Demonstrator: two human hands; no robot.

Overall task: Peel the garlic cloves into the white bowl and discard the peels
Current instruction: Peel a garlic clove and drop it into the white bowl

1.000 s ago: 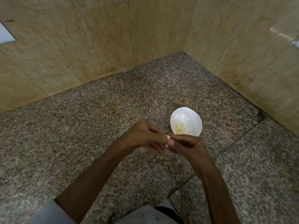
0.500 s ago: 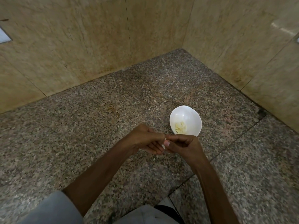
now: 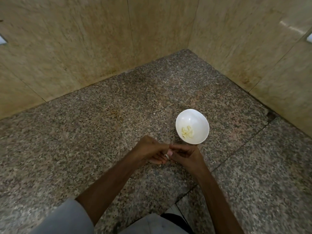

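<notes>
A white bowl [image 3: 195,119] stands on the speckled granite counter [image 3: 101,129] and holds several peeled pale-yellow garlic cloves [image 3: 187,132]. Just in front of it, my left hand [image 3: 150,152] and my right hand [image 3: 185,154] meet fingertip to fingertip above the counter. Between them they pinch a small white garlic clove [image 3: 168,153], mostly hidden by the fingers. A small white scrap of peel [image 3: 160,165] lies on the counter under my left hand.
Beige marble walls [image 3: 84,48] enclose the counter at the back and on the right, forming a corner. A seam [image 3: 236,147] runs across the granite to the right of my hands. The counter's front edge lies near my body.
Both hands stay together on the clove, and have shifted slightly down and left, away from the bowl. The fingers have worked on the clove. The bowl has not moved.
</notes>
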